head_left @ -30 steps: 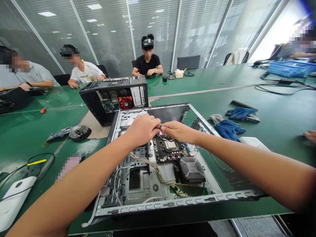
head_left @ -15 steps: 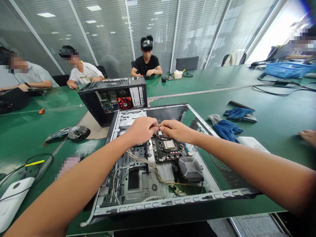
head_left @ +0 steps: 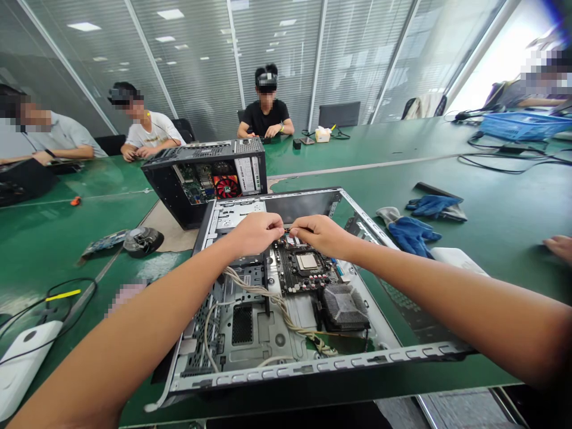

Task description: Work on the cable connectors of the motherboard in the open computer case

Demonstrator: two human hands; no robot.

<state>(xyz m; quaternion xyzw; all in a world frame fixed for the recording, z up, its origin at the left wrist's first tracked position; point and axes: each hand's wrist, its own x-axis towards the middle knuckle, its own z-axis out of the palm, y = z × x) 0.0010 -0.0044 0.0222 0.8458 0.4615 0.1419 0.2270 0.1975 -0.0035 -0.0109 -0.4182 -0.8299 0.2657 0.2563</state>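
Note:
Both my hands meet above the far end of a green-and-black motherboard (head_left: 290,280) inside an open computer case (head_left: 250,369) lying on its side. My left hand (head_left: 259,232) is closed in a pinch, its fingertips almost touching those of my right hand (head_left: 319,233). Between them shows a thin dark cable (head_left: 287,230), mostly hidden by the fingers. A bare processor (head_left: 307,261) sits in its socket just below my right hand. Nearer to me, a finned heatsink (head_left: 344,305) rests in the case beside a bundle of beige cables (head_left: 279,304).
A second computer case (head_left: 201,190) with a red fan stands upright behind. Blue gloves (head_left: 411,235) lie to the right, near a person's hand (head_left: 558,245). On the left are a circuit board (head_left: 102,244), a round cooler (head_left: 142,241) and a white device (head_left: 33,363). Several people sit around the table.
My fingers have shifted slightly, with a small gap now between the two hands. The dark cable that crossed near the processor has lifted away from it.

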